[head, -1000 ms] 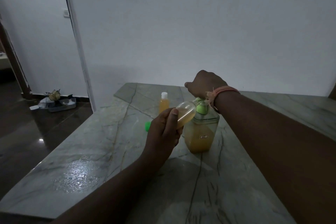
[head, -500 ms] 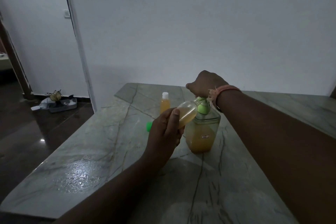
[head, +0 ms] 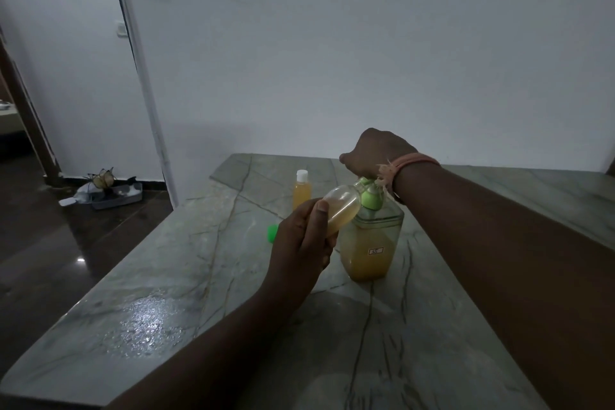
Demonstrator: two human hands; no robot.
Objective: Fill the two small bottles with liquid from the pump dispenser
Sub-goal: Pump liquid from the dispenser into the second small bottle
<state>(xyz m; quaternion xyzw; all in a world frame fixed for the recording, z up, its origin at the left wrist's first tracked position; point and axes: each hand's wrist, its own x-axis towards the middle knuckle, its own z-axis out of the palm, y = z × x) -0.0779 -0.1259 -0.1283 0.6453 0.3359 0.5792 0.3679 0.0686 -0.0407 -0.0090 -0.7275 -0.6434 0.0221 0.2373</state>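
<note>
The pump dispenser (head: 369, 243), a clear square bottle about half full of yellow liquid with a green pump top, stands on the marble table (head: 186, 276). My right hand (head: 376, 151) rests closed on the pump head. My left hand (head: 303, 243) holds a small clear bottle (head: 342, 208), tilted, with its mouth at the pump's spout; yellow liquid fills part of it. Behind it stands a second small bottle (head: 302, 191), capped white and full of yellow liquid. A green cap (head: 273, 231) lies on the table, partly hidden by my left hand.
A white wall runs along the table's far edge. The table's left edge drops to a dark glossy floor, where a tray of small items (head: 109, 190) sits by a doorway. A wet patch (head: 146, 319) shines on the near left of the table.
Both hands and the tilted bottle have stayed in place at the pump; only the camera shifted slightly.
</note>
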